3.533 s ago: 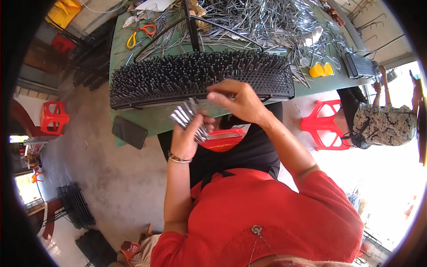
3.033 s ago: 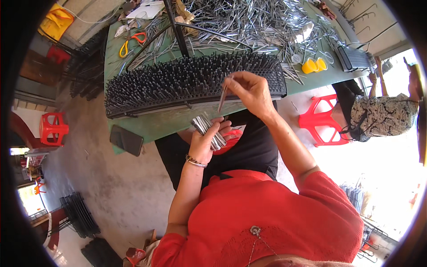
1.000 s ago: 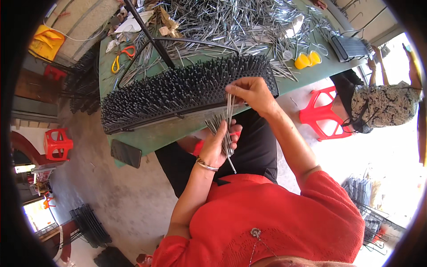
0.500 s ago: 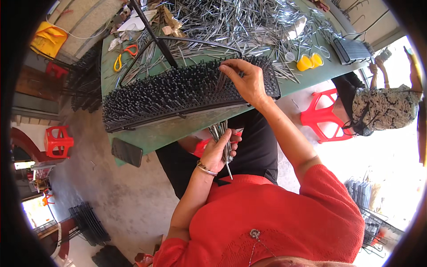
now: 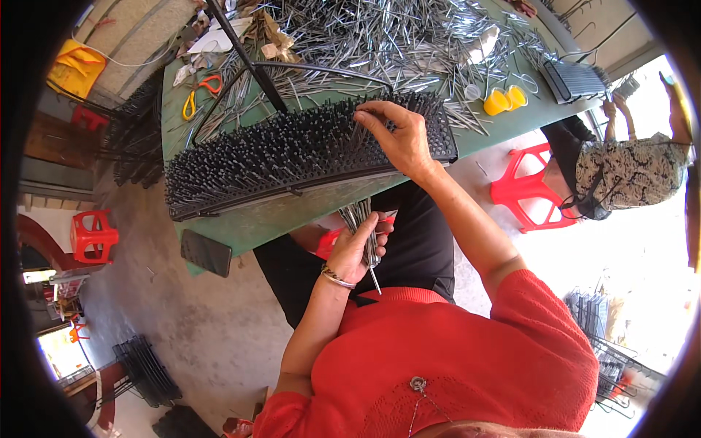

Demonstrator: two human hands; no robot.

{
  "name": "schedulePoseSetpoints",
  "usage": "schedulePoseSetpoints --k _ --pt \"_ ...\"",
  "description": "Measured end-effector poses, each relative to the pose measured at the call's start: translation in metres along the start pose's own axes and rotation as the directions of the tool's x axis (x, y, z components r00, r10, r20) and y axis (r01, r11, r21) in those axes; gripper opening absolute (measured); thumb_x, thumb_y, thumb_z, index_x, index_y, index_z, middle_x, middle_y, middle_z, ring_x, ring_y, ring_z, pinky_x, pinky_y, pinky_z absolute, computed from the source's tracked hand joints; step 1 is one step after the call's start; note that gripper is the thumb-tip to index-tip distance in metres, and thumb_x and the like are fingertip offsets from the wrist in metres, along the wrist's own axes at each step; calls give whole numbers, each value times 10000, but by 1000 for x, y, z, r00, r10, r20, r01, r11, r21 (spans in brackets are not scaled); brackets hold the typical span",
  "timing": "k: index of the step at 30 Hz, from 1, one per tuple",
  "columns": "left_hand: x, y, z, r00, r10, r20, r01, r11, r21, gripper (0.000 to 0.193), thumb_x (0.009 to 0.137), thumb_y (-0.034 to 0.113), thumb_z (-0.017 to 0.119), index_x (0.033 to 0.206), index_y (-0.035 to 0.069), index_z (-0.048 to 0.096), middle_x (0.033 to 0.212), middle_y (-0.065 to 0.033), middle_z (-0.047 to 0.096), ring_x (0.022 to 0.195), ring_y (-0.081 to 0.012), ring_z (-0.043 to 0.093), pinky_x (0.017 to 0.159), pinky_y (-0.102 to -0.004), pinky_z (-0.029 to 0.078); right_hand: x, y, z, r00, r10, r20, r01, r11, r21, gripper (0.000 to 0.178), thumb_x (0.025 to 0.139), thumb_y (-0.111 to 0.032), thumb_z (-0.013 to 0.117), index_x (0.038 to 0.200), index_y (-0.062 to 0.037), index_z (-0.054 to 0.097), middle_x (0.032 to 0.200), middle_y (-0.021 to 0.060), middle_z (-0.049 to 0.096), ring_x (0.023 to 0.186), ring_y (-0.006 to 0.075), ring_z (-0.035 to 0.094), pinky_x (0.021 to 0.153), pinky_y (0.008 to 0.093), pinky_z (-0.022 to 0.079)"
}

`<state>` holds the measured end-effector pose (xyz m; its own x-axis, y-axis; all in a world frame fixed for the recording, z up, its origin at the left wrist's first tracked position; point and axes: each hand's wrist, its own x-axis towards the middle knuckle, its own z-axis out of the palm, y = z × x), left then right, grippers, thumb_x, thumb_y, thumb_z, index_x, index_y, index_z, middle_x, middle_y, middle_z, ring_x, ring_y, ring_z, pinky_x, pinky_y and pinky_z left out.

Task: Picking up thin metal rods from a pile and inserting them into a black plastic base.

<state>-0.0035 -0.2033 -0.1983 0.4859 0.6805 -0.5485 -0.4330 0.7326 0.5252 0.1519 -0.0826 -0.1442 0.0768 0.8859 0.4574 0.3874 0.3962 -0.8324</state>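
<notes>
My left hand point(image 5: 355, 250) is closed round a bundle of thin metal rods point(image 5: 355, 213), held below the table's near edge; one rod pokes out lower than the others. Above the table, my right hand point(image 5: 400, 139) has thumb and fingers pinched together at the rods in the right part of a long black perforated rack point(image 5: 307, 180). Whatever is between those fingertips is too small to make out. Upright dark rods with pale tips point(image 5: 255, 150) fill most of the rack, while bare holes show near its right end and front edge.
A heap of loose metal rods point(image 5: 380, 36) covers the back of the green table point(image 5: 255, 214). Scissors point(image 5: 198, 96) lie at left, yellow cups point(image 5: 504, 101) at right, and a phone point(image 5: 206, 252) on the near left corner. A person point(image 5: 628, 175) sits at right near a red stool point(image 5: 522, 186).
The whole view has shifted slightly. My right hand's fingertips sit a touch lower at the rods; my left hand keeps its hold on the bundle.
</notes>
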Motion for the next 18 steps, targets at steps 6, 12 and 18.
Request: schedulePoseSetpoints --k 6,12,18 --pt "0 0 -2 1000 1 13 -1 1000 -12 236 920 268 586 1033 64 619 893 -38 636 683 -73 540 526 -205 449 1 2 -2 997 -71 -23 68 992 -109 166 830 -140 681 953 -29 673 807 96 678 682 163 639 611 271 491" --pt "2 -1 -3 1000 7 17 -7 1000 -22 233 920 266 587 1029 63 620 895 -38 639 680 -70 541 523 -200 450 -3 2 5 993 -95 -73 81 982 -173 163 822 -115 688 954 -21 670 803 95 678 688 139 640 621 261 490" --pt "2 -1 -5 1000 1 7 -1 1000 -30 230 920 265 587 1029 65 617 893 -32 641 676 -67 540 524 -197 448 0 5 4 960 -278 -19 267 938 -222 156 792 -93 706 930 -28 671 831 105 676 699 200 646 630 291 500"
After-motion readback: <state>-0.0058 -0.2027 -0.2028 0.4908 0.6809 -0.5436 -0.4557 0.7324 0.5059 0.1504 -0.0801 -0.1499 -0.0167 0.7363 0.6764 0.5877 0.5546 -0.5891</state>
